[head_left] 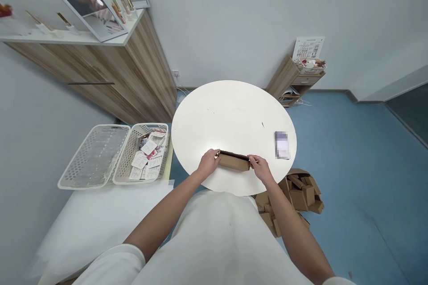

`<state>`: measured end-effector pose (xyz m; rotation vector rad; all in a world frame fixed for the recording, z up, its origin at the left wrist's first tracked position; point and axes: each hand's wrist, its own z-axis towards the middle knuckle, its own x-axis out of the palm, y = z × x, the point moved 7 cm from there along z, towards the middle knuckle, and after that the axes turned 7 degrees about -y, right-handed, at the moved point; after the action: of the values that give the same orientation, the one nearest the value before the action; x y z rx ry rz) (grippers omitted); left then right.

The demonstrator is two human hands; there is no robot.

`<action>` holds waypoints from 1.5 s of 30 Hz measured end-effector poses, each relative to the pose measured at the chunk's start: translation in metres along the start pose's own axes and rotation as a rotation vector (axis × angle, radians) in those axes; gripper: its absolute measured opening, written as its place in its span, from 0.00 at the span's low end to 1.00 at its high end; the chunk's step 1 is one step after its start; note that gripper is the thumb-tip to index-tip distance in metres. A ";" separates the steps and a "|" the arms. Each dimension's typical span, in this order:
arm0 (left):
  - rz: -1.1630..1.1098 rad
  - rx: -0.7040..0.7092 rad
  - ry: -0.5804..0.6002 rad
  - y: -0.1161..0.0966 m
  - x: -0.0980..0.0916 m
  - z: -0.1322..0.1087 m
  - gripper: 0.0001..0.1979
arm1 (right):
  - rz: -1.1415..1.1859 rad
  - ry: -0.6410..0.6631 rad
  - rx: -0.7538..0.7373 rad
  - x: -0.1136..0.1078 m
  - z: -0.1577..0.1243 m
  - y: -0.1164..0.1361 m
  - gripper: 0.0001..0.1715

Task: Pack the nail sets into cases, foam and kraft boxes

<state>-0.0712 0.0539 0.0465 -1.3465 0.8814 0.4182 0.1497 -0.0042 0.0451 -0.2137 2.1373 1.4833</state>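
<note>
A small brown cardboard box (234,161) rests near the front edge of the round white table (230,116). My left hand (207,162) grips its left end with fingers curled round it. My right hand (259,167) holds the right end the same way. The box lies lengthwise between both hands, its top flap seemingly partly raised.
A blurred purple-and-white card (281,144) lies on the table's right side. Several folded cardboard boxes (296,196) are heaped on the blue floor at right. Two white mesh baskets (115,153) stand on a low white surface at left, one holding packets. Wooden cabinets line the wall.
</note>
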 end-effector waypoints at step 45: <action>-0.364 -0.299 0.167 0.033 0.029 -0.031 0.23 | 0.166 -0.040 0.208 0.022 -0.043 -0.049 0.29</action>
<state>-0.0859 0.0252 0.0035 -1.7996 0.7050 0.1583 0.1369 -0.0587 0.0043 0.0693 2.3041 1.3276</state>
